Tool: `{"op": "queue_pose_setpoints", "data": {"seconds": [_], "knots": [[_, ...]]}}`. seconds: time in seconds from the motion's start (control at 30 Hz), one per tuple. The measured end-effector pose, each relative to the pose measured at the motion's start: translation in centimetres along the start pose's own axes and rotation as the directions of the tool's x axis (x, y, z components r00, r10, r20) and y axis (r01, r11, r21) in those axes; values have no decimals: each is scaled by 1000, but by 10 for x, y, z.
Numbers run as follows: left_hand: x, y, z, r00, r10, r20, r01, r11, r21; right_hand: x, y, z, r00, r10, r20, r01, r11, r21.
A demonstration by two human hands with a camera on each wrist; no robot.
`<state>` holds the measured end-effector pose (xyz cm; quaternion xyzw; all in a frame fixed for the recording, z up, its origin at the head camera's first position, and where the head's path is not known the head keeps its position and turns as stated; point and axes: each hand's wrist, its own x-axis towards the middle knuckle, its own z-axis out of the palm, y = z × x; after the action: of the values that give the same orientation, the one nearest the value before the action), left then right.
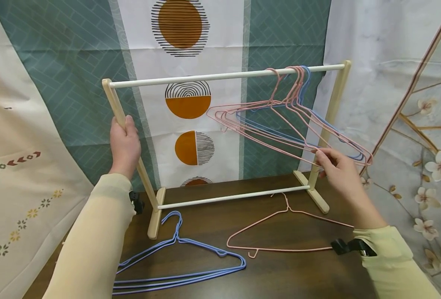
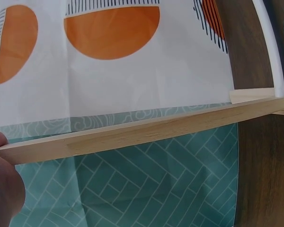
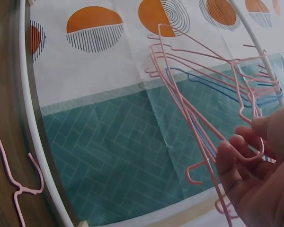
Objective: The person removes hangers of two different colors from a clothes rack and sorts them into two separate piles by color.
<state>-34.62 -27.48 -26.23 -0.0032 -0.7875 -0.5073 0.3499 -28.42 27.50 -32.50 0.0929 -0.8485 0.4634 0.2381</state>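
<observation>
Holding rack post (image 1: pixel 115 103) in left grip (image 1: pixel 125 145); right grip (image 1: pixel 336 169) pinches pink hanger (image 1: pixel 272 101) below rack rail (image 1: pixel 205 77); light touch likely limits tangling.

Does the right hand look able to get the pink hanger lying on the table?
Probably yes: nothing seems to lie on that pink hanger, but the right hand would likely first need to release the hanging hanger it pinches.

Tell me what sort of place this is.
Likely a makeshift indoor work corner: a rack with hangers stands on a brown tabletop, enclosed by patterned cloths behind and on both sides.
</observation>
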Motion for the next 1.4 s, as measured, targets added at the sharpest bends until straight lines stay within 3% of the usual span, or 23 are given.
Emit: {"op": "queue_pose_setpoints", "data": {"seconds": [0.17,0.33,0.6,0.73,1.0,1.17,1.4], "knots": [[-1,0,0,1000,4,0,-4,1000,-4,0,-6,4,999,24,43,-30,990,140],[-1,1,0,1000,2,5,-2,1000,-8,-1,-11,3,1000,15,3,-16,971,240],[0,2,1,1000,6,11,-6,1000,-14,-3,-16,0,998,-36,-44,52,884,465],[0,2,0,1000,2,13,-2,1000,-14,-6,-20,-4,994,-71,-82,103,861,499],[0,3,-1,1000,0,10,1,1000,-21,-16,-24,-16,991,-76,-111,125,823,554],[0,2,-2,1000,-22,10,22,1000,-19,-26,-23,-21,992,-105,-77,130,797,590],[-1,3,-1,1000,-24,13,24,999,-24,-42,-11,-28,994,-112,11,81,786,612]]}}
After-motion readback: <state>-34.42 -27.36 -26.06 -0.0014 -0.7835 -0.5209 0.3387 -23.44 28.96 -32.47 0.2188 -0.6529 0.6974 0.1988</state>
